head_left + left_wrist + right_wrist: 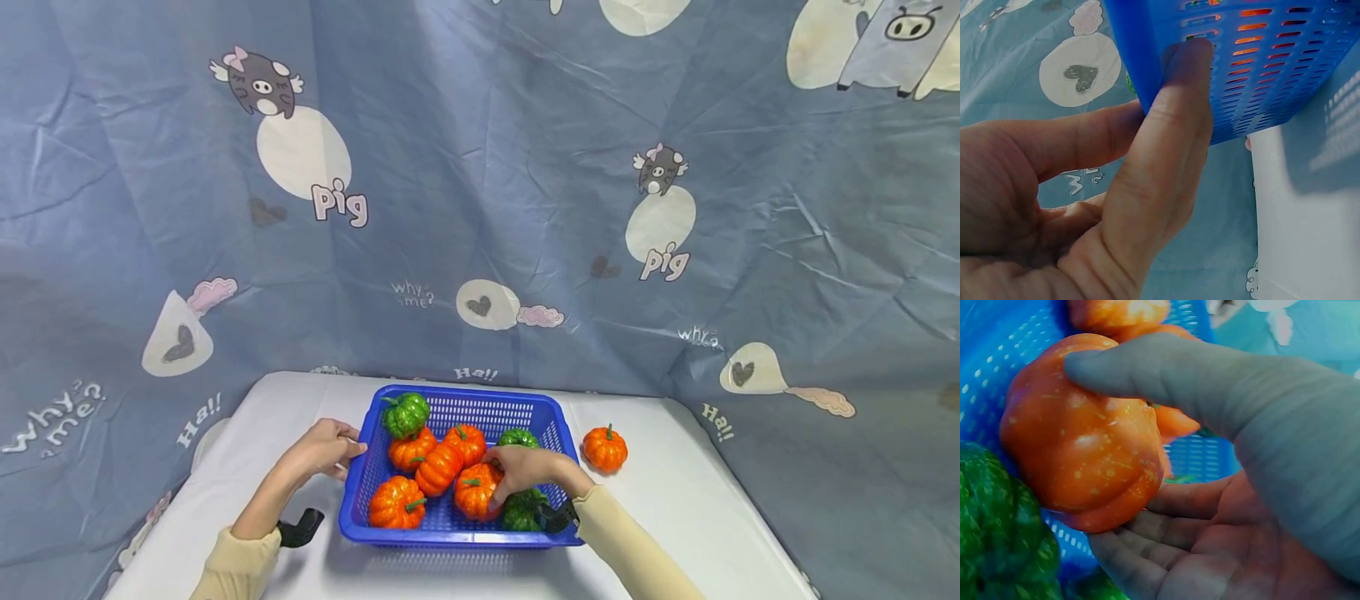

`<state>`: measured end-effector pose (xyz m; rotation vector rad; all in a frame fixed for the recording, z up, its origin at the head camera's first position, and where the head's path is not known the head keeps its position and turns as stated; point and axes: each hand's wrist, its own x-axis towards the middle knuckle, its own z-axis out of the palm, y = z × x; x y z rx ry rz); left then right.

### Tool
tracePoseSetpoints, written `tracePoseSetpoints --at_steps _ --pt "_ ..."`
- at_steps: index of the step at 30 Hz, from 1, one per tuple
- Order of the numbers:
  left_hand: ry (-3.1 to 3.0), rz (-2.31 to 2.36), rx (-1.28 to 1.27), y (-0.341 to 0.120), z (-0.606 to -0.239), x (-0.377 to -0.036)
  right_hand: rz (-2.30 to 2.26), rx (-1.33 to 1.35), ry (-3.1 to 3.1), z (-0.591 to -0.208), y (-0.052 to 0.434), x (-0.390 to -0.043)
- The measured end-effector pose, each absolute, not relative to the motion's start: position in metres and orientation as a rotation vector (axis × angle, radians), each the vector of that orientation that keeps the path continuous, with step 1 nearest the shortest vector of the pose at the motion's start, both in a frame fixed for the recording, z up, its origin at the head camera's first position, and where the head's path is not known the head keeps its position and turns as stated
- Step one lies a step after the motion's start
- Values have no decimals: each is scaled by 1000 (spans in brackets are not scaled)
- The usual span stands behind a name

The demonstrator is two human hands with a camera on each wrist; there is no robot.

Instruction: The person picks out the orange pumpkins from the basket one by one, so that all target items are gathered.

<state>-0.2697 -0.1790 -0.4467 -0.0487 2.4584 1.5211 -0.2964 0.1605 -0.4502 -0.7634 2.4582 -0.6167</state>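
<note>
Inside the basket, under the right hand's fingers: an orange pumpkin (477,492) sits in the front middle of the blue basket (457,535), and the right hand (525,471) is curled over it.
Right fingers: thumb (1147,375) laid across the top of the pumpkin (1082,456), the other fingers (1166,531) cupped beneath its side; they are grasping it, as the right wrist view shows plainly.
Left fingers: the left hand (324,448) is at the basket's left wall, thumb (1172,150) pressed flat against the slotted blue plastic (1254,69) and another finger reaching behind the edge; it looks like a light pinch on the rim.
Doing it well: I would judge that a straight upward lift suits best, since other pumpkins lie touching on both sides of the fingers and a sideways drag could roll them. The left hand's hold on the wall should stop the light basket from sliding on the surface (675,500).
Grip advice: the ribbed, glossy skin may slip, so thumb and fingers should stay opposed across the widest part.
Pumpkin's look: orange, lobed, shiny, speckled with pale flecks, with a short green stem.
Beside the fingers: a green pumpkin (1004,544) just below the held one; further orange ones beyond the thumb.
Outside the basket: one orange pumpkin (604,448) stands alone, right of the right hand.
</note>
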Motion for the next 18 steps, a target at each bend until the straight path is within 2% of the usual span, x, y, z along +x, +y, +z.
tracePoseSetpoints --at_steps 10,18 --pt "2456 1503 -62 -179 -447 -271 -897 -686 2417 -432 196 -292" --pt "2462 1488 -54 -181 -449 -273 -1158 -631 2404 -415 244 -288"
